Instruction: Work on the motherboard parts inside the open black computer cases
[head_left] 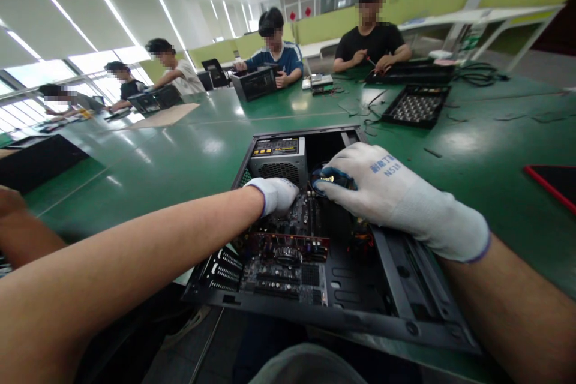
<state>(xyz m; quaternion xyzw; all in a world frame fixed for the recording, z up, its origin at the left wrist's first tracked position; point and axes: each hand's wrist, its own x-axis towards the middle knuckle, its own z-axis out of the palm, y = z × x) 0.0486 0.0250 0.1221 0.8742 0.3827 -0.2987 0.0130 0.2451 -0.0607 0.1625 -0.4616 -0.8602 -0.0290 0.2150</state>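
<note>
An open computer case (346, 310) lies on its side in front of me, with the motherboard (279, 276) showing inside. A power supply (279, 162) sits at its far left corner. My left hand (279, 195), in a white glove, reaches down to the board just below the power supply; its fingertips are hidden. My right hand (373, 183), also gloved, is closed with thumb and fingers around a dark, round CPU cooler (329, 179) with a shiny middle. A reddish expansion card (288, 246) crosses the board nearer to me.
A black panel (416, 105) and loose cables (373, 109) lie beyond the case on the green table. A red-edged dark mat (555, 183) is at right, a black case part (40, 159) at left. Several people work around the table; a neighbour's arm (22, 228) is close at left.
</note>
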